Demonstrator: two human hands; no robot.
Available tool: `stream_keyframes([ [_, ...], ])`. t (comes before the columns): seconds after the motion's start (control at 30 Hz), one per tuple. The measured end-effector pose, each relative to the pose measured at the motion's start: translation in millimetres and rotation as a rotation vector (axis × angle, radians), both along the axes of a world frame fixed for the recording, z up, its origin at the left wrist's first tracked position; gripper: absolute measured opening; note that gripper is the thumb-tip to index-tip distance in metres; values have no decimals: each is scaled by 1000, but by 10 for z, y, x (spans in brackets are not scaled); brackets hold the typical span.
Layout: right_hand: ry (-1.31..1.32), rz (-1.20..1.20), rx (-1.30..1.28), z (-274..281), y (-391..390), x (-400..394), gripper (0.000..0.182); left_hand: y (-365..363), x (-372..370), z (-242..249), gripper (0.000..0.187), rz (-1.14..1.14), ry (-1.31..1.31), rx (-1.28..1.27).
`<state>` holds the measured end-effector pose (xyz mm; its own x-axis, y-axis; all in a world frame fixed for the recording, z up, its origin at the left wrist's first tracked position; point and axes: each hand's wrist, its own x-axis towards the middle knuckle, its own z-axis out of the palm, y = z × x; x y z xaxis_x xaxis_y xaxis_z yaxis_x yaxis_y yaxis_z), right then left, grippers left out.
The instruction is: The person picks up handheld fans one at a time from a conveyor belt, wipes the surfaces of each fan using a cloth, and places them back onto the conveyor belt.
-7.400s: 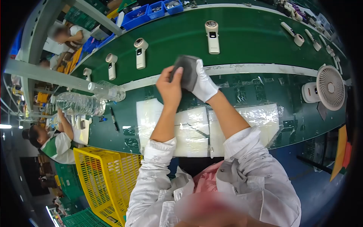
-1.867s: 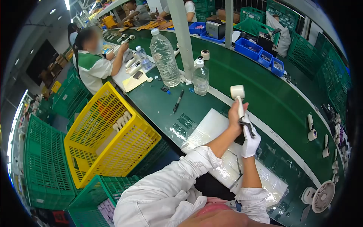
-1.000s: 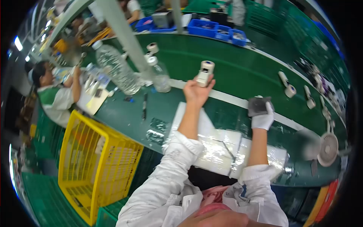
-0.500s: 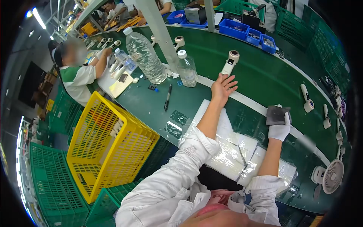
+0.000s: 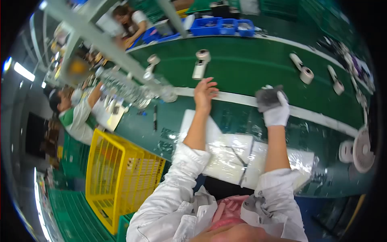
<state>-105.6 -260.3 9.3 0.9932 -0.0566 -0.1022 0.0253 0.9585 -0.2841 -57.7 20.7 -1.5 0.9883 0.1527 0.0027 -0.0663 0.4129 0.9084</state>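
My bare left hand (image 5: 205,94) is held over the near edge of the green belt, fingers apart and holding nothing. Just beyond its fingertips lies a white handheld device (image 5: 200,66) with a round head. My right hand (image 5: 277,111), in a white glove, grips a dark grey cloth (image 5: 271,98) above the pale strip between belt and table. Below both hands, white sheets in clear plastic (image 5: 229,155) lie on the green table. A black pen (image 5: 155,117) is to the left of my left forearm.
More white devices lie on the belt (image 5: 242,60). Blue bins (image 5: 205,27) stand behind it. Clear bottles (image 5: 133,88) and a metal post are at left, near a co-worker (image 5: 76,115). A yellow crate (image 5: 121,181) stands lower left, a white fan (image 5: 363,149) at right.
The view has turned, so the belt and bins appear further left and higher. My left hand is still near the device, and the cloth is still in my right hand.
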Motion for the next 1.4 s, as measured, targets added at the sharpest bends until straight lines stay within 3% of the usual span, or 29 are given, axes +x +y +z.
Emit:
stream_keyframes([
  [0.1, 1, 13, 95, 1, -41, 11, 21, -255, -57, 23, 35, 108, -105, 437],
  [0.17, -25, -7, 158, -32, -39, 23, 24, -368, 36, -97, 27, 121, -238, 558],
  [0.23, -15, -7, 238, -20, -53, 29, 30, -641, 135, 76, 21, 137, -209, 670],
  [0.3, -22, -8, 285, -43, -70, 55, 36, -947, 444, 185, 21, 151, -480, 1013],
  [0.33, -35, -15, 308, -60, -106, 55, 36, -1087, 648, 273, 22, 169, -619, 1180],
  [0.37, -51, -15, 329, -60, -127, 61, 36, -1308, 779, 425, 34, 38, -530, 1223],
  [0.4, -68, -8, 352, -54, -122, 67, 36, -1452, 1030, 401, 42, 21, -741, 1369],
  [0.47, -47, -2, 334, 6, -186, 36, 32, -1893, 1337, 482, 50, -10, -898, 1566],
  [0.5, -28, 11, 338, 33, -242, 52, 31, -2127, 1374, 631, 55, -197, -716, 1698],
  [0.53, -55, -6, 367, 30, -310, 55, 32, -2336, 1484, 681, 61, -303, -704, 1799],
  [0.6, -65, -55, 395, -21, -454, 87, 34, -2673, 1692, 591, 72, -325, -969, 1864],
  [0.67, -32, -141, 324, -60, -532, 119, 38, -3016, 1749, 650, 78, -395, -987, 1925],
  [0.77, -1, -187, 292, -85, -524, 153, 42, -3269, 2006, 406, 68, -496, -1001, 1861],
  [0.87, 30, -186, 323, -74, -520, 170, 41, -3348, 1979, 523, 65, -577, -904, 2092],
  [0.97, 31, -183, 314, -76, -513, 190, 40, -3132, 2007, 576, 53, -621, -919, 2111],
  [1.07, 51, -183, 311, -89, -486, 206, 39, -2781, 1887, 710, 46, -662, -679, 1918],
  [1.17, 34, -188, 263, -44, -457, 218, 38, -2365, 1596, 801, 48, -364, -545, 1769],
  [1.27, 38, -171, 253, -33, -437, 227, 36, -2010, 1168, 961, 56, -337, -155, 1166],
  [1.4, 63, -142, 220, -32, -367, 245, 33, -1603, 467, 846, 63, -438, -70, 492],
])
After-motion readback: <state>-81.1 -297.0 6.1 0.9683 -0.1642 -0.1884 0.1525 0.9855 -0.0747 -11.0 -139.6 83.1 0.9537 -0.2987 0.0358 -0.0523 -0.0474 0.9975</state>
